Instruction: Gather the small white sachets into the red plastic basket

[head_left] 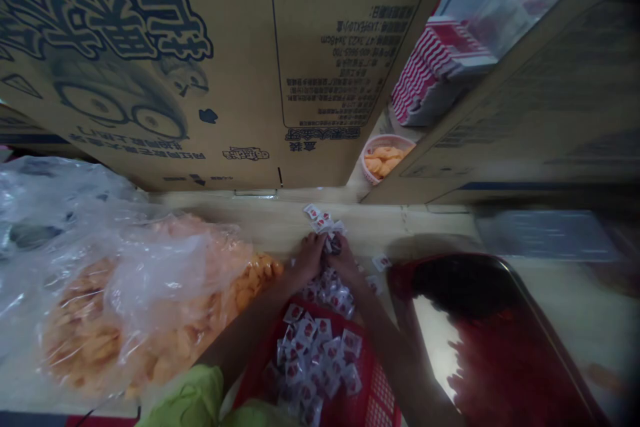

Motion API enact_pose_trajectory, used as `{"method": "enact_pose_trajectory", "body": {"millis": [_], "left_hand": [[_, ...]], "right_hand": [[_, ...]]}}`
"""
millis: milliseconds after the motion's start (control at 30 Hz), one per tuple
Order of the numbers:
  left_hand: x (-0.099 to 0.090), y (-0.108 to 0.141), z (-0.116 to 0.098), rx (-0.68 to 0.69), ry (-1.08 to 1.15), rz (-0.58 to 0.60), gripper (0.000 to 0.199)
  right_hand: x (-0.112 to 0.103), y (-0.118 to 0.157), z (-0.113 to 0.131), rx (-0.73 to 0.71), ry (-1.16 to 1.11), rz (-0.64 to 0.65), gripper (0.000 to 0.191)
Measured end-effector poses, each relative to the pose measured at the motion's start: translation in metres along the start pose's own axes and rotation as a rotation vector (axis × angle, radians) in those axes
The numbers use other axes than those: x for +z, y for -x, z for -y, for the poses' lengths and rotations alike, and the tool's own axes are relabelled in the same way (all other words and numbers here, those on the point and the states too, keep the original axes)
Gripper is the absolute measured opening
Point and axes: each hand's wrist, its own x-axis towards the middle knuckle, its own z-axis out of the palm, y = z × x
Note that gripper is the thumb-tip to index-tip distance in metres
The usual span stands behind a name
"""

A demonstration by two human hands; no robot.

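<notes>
Side by side over the table, both my hands reach in among small white sachets with red prints. My left hand (311, 255) is closed around some of them, its fingers curled inward. Close to it, my right hand (344, 259) also has its fingers bent onto sachets. A strip or cluster of sachets (323, 219) sticks out beyond my fingertips. Below my hands more sachets (331, 295) lie heaped at the far side of a red plastic basket (380, 400), which holds many others. Loose single sachets lie just right of my right hand.
At left, a clear plastic bag (155, 273) holds orange snack pieces. A dark red tray (515, 347) lies at right. Large cardboard boxes (240, 80) stand behind; between them are a small basket (370, 175) of orange pieces and striped red-and-white cartons (425, 73).
</notes>
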Motion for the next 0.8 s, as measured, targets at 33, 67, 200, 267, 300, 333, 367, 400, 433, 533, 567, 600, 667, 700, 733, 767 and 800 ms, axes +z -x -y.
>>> {"method": "enact_pose_trajectory", "body": {"millis": [33,67,200,267,300,333,367,400,433,533,567,600,667,700,733,767,800], "left_hand": [[-0.001,-0.001,-0.001,0.006,0.015,-0.004,0.067],[-0.003,-0.001,-0.002,0.019,0.034,-0.009,0.064],[-0.021,0.012,-0.020,0.097,0.101,-0.033,0.064],[-0.033,0.030,-0.034,0.166,0.135,-0.049,0.068],[-0.038,0.042,-0.041,0.206,0.151,-0.052,0.070],[-0.042,0.056,-0.048,0.242,0.165,-0.045,0.073],[-0.043,0.072,-0.053,0.265,0.176,-0.025,0.076],[-0.042,0.089,-0.057,0.269,0.182,0.010,0.080],[-0.040,0.107,-0.060,0.254,0.184,0.057,0.083],[-0.023,0.159,-0.060,0.140,0.150,0.238,0.086],[-0.019,0.172,-0.058,0.107,0.131,0.304,0.085],[-0.016,0.184,-0.055,0.088,0.118,0.371,0.087],[-0.019,0.195,-0.048,0.096,0.139,0.494,0.094],[-0.025,0.193,-0.043,0.113,0.171,0.542,0.099],[-0.034,0.188,-0.037,0.125,0.209,0.567,0.100],[-0.044,0.178,-0.030,0.123,0.241,0.559,0.097],[-0.054,0.164,-0.023,0.106,0.254,0.518,0.088]], "right_hand": [[-0.001,0.001,0.004,0.017,-0.042,0.002,0.061],[-0.003,0.003,0.010,0.039,-0.078,0.003,0.058],[-0.024,0.021,0.041,0.085,-0.163,-0.031,0.052],[-0.038,0.042,0.057,0.082,-0.160,-0.057,0.050],[-0.045,0.055,0.065,0.076,-0.147,-0.074,0.048],[-0.050,0.071,0.070,0.073,-0.131,-0.091,0.046],[-0.053,0.089,0.072,0.077,-0.123,-0.108,0.045],[-0.055,0.107,0.072,0.095,-0.129,-0.126,0.043],[-0.054,0.126,0.069,0.128,-0.147,-0.138,0.043],[-0.047,0.178,0.046,0.254,-0.229,-0.002,0.043],[-0.045,0.191,0.036,0.282,-0.253,0.051,0.044],[-0.045,0.201,0.029,0.295,-0.273,0.106,0.046],[-0.052,0.212,0.020,0.273,-0.268,0.210,0.051],[-0.060,0.212,0.020,0.249,-0.241,0.261,0.052],[-0.068,0.208,0.021,0.221,-0.196,0.293,0.050],[-0.078,0.201,0.024,0.194,-0.141,0.298,0.045],[-0.087,0.191,0.026,0.171,-0.084,0.274,0.039]]}}
